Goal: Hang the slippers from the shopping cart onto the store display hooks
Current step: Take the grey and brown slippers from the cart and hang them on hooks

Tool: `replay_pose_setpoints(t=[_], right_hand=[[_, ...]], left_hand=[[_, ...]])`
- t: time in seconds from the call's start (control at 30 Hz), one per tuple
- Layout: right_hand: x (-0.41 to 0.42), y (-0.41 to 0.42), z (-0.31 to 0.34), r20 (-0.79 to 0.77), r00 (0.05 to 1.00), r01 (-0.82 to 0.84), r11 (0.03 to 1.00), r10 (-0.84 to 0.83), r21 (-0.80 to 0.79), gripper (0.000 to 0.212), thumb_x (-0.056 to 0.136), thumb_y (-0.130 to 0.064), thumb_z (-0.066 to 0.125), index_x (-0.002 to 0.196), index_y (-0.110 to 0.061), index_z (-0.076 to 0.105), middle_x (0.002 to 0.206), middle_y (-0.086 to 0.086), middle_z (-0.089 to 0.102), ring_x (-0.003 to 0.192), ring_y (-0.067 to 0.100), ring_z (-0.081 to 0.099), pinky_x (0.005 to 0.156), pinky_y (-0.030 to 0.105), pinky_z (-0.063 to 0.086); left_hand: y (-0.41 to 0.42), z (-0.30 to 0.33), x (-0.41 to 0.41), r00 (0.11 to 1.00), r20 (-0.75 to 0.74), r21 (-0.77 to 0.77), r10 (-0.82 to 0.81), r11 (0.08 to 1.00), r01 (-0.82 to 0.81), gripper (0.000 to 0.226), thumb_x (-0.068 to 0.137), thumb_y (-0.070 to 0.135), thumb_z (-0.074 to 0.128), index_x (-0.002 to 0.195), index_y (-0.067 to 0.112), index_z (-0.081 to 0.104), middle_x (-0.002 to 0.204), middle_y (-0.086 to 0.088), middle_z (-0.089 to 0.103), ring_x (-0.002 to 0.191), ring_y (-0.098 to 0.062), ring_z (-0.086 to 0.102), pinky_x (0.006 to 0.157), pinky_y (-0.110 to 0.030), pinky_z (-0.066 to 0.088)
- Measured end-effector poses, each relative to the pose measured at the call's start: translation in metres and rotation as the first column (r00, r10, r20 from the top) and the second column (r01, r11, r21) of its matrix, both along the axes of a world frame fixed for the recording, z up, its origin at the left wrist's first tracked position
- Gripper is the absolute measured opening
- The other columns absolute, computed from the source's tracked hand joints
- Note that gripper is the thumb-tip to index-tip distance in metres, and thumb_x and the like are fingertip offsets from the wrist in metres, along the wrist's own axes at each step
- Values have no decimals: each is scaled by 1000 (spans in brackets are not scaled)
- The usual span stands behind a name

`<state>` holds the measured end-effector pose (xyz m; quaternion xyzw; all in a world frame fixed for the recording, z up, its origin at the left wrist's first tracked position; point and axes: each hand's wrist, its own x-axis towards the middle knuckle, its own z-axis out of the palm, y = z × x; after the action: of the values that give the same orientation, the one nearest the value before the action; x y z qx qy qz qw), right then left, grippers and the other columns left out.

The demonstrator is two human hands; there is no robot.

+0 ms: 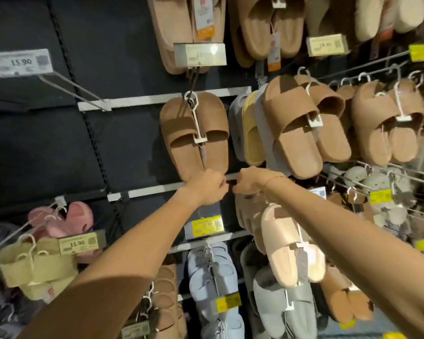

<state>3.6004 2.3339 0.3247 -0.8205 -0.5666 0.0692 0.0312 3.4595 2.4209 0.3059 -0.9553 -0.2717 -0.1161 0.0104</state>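
Both my arms reach up to the silver wall rail at the middle of the display. My left hand and my right hand meet there with curled fingers. Together they pinch a small dark part, seemingly the base of a display hook; most of it is hidden. A pale peach slipper pair on a white hanger hangs just under my right wrist. What carries it is hidden. A brown slipper pair hangs on the hook above my hands. No shopping cart is in view.
Tan and brown slippers crowd the hooks to the right, with blue and grey pairs below. Pink and olive pairs hang lower left. An empty hook with a 15.90 tag juts out upper left; a yellow price label sits under my left hand.
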Motion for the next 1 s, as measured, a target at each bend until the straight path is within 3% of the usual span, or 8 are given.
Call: replay_pose_setpoints(t=[0.07, 0.13, 0.33, 0.43, 0.57, 0.63, 0.77, 1.0], right_hand=[[7, -40, -2, -106, 989, 50, 904, -104, -424, 41, 98, -48, 54, 116, -12, 59, 100, 5, 64, 81, 19, 65, 75, 32, 55], [21, -76, -12, -156, 972, 63, 833, -176, -550, 45, 96, -57, 53, 118, -18, 57, 116, 3, 66, 93, 17, 71, 90, 35, 56], [94, -218, -50, -284, 871, 374, 915, -402, -148, 39, 102, -36, 50, 127, -8, 62, 103, 7, 65, 97, 29, 71, 52, 25, 54], [119, -284, -56, -207, 851, 424, 865, -482, -268, 44, 101, -45, 52, 132, -15, 59, 113, -1, 66, 77, 9, 67, 53, 18, 54], [155, -385, -87, -295, 727, 538, 781, -620, -317, 46, 99, -44, 56, 126, -8, 60, 124, 13, 67, 85, 28, 70, 85, 43, 58], [171, -437, -105, -406, 598, 656, 713, -691, -246, 29, 98, -30, 59, 113, -5, 63, 120, 22, 66, 78, 30, 63, 71, 38, 57], [205, -505, -140, -257, 583, 656, 633, -771, -411, 25, 102, -38, 53, 101, -14, 59, 83, 3, 61, 56, 12, 62, 45, 19, 48], [299, -629, -238, -299, 272, 861, 370, -915, -348, 33, 77, -36, 81, 90, -6, 71, 69, 6, 72, 49, 20, 68, 46, 27, 53]], left_hand=[[-34, -3, 14, 953, -281, -233, -110, 972, 43, 28, 99, 40, 53, 87, 19, 66, 91, -4, 69, 84, -22, 66, 80, -44, 55], [-70, -9, 33, 867, -445, -385, -223, 922, 40, 28, 98, 46, 55, 90, 21, 66, 95, 0, 72, 81, -18, 66, 78, -39, 55], [-172, -41, 107, 761, -501, -447, -413, 876, 182, 35, 98, 50, 53, 108, 21, 69, 99, 4, 68, 88, -15, 64, 80, -34, 51], [-218, -62, 151, 721, -475, -478, -504, 836, 269, 37, 101, 43, 53, 118, 12, 66, 97, 2, 63, 81, -15, 59, 70, -29, 48], [-279, -103, 220, 632, -468, -555, -618, 762, 334, 40, 102, 35, 54, 110, -2, 66, 98, -16, 66, 80, -23, 56, 72, -32, 47], [-315, -122, 250, 575, -471, -565, -669, 729, 386, 40, 102, 38, 54, 112, 1, 68, 95, -11, 67, 80, -21, 58, 72, -34, 48], [-389, -159, 309, 442, -473, -585, -762, 647, 490, 37, 102, 42, 53, 106, 9, 70, 94, -2, 71, 81, -18, 65, 84, -42, 54], [-494, -246, 401, 343, -431, -650, -835, 551, 523, 34, 100, 34, 55, 106, 4, 70, 94, -9, 72, 76, -19, 59, 74, -37, 51]])
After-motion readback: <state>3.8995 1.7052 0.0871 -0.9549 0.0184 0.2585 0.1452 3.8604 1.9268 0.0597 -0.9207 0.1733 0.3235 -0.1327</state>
